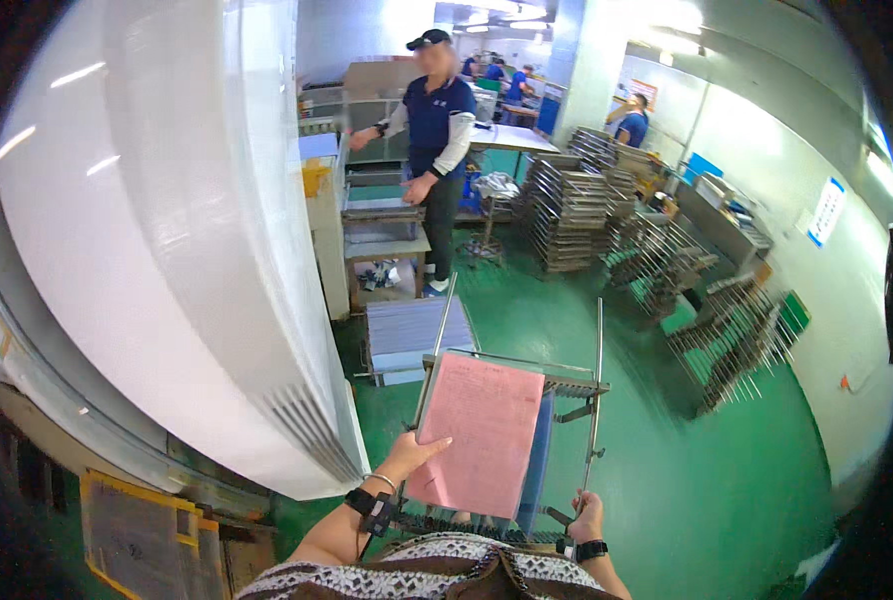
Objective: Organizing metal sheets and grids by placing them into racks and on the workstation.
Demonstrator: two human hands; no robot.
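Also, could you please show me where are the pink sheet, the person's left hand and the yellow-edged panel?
Pink sheet [483, 430]: head view, middle of its upper face.
Left hand [413, 457]: head view, back of the hand.
Yellow-edged panel [139, 545]: head view, its grey inner area.

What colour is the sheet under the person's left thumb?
The sheet is pink, best seen in the head view.

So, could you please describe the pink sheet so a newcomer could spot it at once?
On the green floor, directly before the wearer, is a metal rack. Overlapping it in view is a pink sheet, the left hand at its left edge. Pink distinguishes it from the pale-blue stack beyond.
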